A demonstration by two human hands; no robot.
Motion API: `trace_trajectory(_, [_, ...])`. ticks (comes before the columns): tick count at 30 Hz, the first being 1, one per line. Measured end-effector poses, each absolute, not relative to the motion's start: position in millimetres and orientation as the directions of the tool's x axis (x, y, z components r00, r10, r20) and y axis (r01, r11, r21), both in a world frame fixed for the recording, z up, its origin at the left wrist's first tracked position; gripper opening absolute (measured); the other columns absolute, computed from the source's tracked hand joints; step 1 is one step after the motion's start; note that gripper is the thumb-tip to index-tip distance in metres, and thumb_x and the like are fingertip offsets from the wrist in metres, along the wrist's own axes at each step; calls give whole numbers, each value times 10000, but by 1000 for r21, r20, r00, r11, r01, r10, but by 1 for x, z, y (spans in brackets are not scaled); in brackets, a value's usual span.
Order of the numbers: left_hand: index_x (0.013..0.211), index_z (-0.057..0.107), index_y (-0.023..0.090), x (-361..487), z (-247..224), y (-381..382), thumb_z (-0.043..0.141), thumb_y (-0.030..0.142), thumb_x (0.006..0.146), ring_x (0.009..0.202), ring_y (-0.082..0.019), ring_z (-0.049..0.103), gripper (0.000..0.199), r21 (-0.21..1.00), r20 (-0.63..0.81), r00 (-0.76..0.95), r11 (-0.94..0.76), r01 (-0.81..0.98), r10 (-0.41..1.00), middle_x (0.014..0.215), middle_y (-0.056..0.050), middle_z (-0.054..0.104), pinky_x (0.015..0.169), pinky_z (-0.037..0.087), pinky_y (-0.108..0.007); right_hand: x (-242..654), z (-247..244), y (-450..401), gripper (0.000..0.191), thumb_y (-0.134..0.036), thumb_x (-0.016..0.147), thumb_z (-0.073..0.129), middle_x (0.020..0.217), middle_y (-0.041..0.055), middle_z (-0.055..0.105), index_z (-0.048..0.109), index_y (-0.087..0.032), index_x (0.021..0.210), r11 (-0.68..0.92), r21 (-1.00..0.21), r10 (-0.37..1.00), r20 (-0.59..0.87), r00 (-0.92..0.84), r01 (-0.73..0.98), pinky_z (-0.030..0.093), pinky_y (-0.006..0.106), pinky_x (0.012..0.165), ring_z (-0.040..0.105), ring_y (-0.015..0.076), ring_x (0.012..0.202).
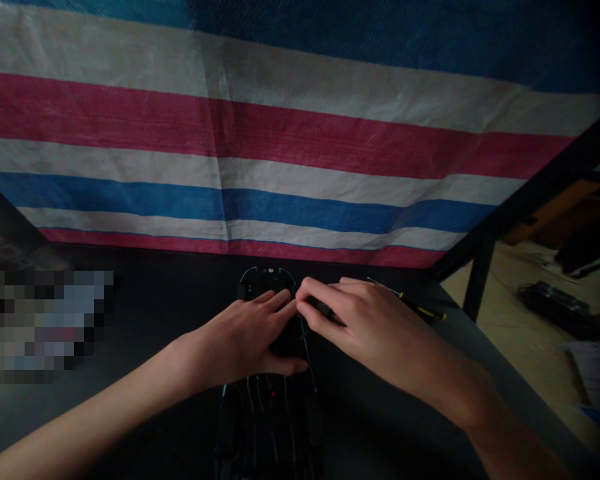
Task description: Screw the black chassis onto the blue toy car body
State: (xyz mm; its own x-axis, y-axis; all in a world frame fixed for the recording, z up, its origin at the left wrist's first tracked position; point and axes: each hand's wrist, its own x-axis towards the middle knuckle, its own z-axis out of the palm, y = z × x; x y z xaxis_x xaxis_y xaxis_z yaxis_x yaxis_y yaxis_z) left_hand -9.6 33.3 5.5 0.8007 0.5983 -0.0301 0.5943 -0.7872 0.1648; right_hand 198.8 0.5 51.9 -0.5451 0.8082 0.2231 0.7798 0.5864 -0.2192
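A long black object (267,427) with thin light-blue edges and ribbed lines stands on the dark table in front of me; it looks like a toy car body, though the dim light hides its detail. Spread across its upper part is my left hand (245,340), fingers stretched out and thumb apart. Just right of it, my right hand (360,317) is closed in a pinch around a small black piece (323,307), most of which the fingers cover. The right fingertips meet the left fingers at the object's right edge.
A thin tool with a yellow-and-black handle (430,312) lies behind my right hand. At left are a dark cylinder (15,233) and a blurred-out flat item (55,327). A striped sheet (280,133) hangs behind the table (155,293). A black frame post (480,280) stands right.
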Motion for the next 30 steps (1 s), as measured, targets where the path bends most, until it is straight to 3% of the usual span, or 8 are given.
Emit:
trace_trajectory(4, [1478, 458, 119, -10, 4, 34, 597, 668, 929, 1385, -347, 552, 789, 178, -15, 802, -788, 589, 596, 1538, -208, 517, 1045, 535, -449, 199, 53, 0, 113, -169, 955, 578, 1006, 19, 732, 624, -233, 1036, 645, -248, 762, 279, -584, 723, 487, 382, 908, 682, 206, 936])
trace_trajectory(8, [1434, 504, 123, -10, 4, 34, 587, 676, 931, 1394, -351, 543, 752, 173, -20, 800, -786, 594, 600, 1539, -205, 518, 1068, 518, -454, 201, 53, 3, 151, -249, 1039, 507, 904, 1, 733, 652, -241, 998, 609, -246, 792, 246, -559, 754, 496, 359, 802, 686, 193, 836])
trace_trajectory(12, [1471, 463, 112, -9, 6, 33, 610, 659, 926, 1351, -341, 582, 786, 174, -17, 798, -784, 596, 603, 1516, -200, 540, 1040, 540, -453, 203, 53, 5, 152, -162, 972, 557, 1049, 17, 734, 640, -224, 1083, 648, -237, 759, 277, -589, 724, 475, 387, 953, 680, 203, 984])
trace_trajectory(17, [1470, 464, 118, -11, 5, 34, 583, 675, 933, 1333, -345, 595, 783, 177, -3, 804, -791, 586, 595, 1512, -197, 543, 1014, 553, -463, 203, 52, 3, 114, -242, 1028, 516, 869, 0, 709, 627, -237, 1051, 581, -200, 810, 242, -534, 789, 487, 351, 749, 672, 193, 804])
trace_trajectory(21, [1472, 460, 116, -12, 4, 35, 582, 665, 939, 1327, -342, 600, 775, 189, 4, 808, -794, 578, 589, 1518, -210, 530, 1012, 553, -455, 202, 53, 2, 118, -182, 972, 565, 999, 33, 722, 614, -218, 1073, 628, -211, 774, 266, -574, 749, 485, 383, 888, 672, 212, 951])
trace_trajectory(25, [1440, 493, 126, -11, 6, 34, 593, 668, 930, 1349, -357, 578, 751, 184, -12, 799, -784, 593, 602, 1511, -205, 538, 1024, 541, -463, 201, 52, 1, 141, -273, 1046, 500, 901, 24, 722, 627, -230, 1090, 582, -196, 809, 234, -539, 789, 487, 361, 777, 682, 208, 845])
trace_trajectory(30, [1397, 533, 159, -9, 10, 33, 629, 626, 929, 1366, -333, 560, 668, 215, -34, 795, -772, 597, 606, 1521, -174, 532, 997, 544, -410, 195, 46, 2, 149, -209, 958, 553, 914, 43, 711, 613, -196, 1094, 613, -140, 772, 314, -553, 777, 480, 391, 829, 657, 231, 854])
